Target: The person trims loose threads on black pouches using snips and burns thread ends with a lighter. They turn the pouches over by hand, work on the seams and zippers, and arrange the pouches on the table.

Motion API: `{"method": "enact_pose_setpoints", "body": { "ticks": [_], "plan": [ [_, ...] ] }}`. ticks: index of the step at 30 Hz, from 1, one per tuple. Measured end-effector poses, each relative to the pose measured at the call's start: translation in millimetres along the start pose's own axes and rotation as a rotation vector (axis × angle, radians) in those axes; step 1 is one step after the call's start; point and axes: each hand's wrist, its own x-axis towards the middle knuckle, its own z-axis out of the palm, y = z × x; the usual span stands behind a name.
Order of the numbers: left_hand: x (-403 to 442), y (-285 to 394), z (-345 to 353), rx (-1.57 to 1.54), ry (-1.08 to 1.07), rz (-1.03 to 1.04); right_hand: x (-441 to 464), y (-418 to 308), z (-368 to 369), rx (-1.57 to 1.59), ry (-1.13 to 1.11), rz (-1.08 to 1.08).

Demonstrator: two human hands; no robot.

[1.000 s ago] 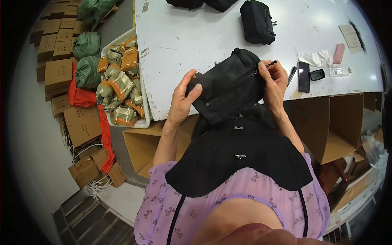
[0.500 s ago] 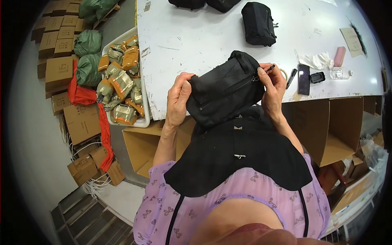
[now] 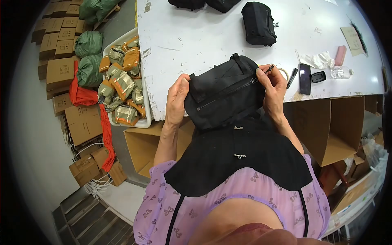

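A black fabric bag point(image 3: 224, 96) is held between my two hands over the near edge of the white table point(image 3: 196, 41). Its zipper runs slantwise across the side facing up. My left hand point(image 3: 177, 100) grips the bag's left end, thumb at the upper corner. At the right end, my right hand point(image 3: 272, 87) is closed, with thumb and forefinger pinched by the zipper's end and a small black tab showing at the fingertips. Another black bag point(image 3: 259, 23) stands farther back on the table.
To the left, a white bin point(image 3: 148, 116) holds several green and orange pouches point(image 3: 122, 83). A phone point(image 3: 304, 79), a black marker point(image 3: 292, 78), a small black tray point(image 3: 318, 76) and a clear bottle point(image 3: 341, 72) lie at the right. Open cardboard boxes point(image 3: 341, 134) stand below the table edge.
The bag has tilted so that its zippered side shows more fully. My left hand has shifted its hold, its thumb moving off the bag's face to the upper left corner.
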Motion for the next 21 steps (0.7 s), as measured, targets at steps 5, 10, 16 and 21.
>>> {"method": "enact_pose_setpoints", "body": {
  "ticks": [5,10,16,21],
  "plan": [
    [-0.9,-2.8,-1.8,-0.024,-0.011,-0.015,-1.3,-0.1,-1.4,-0.007,-0.016,0.016],
    [-7.7,7.2,8.1,-0.102,-0.033,0.017,-2.0,-2.6,-2.0,0.005,-0.057,-0.009],
    [-8.8,-3.3,-6.1,0.016,-0.055,0.154,0.9,0.5,-2.0,0.097,-0.095,0.026],
    [-10.6,-5.3,-10.8,0.127,-0.053,0.2,2.6,-12.2,7.1,-0.15,-0.139,0.021]
  ]
}}
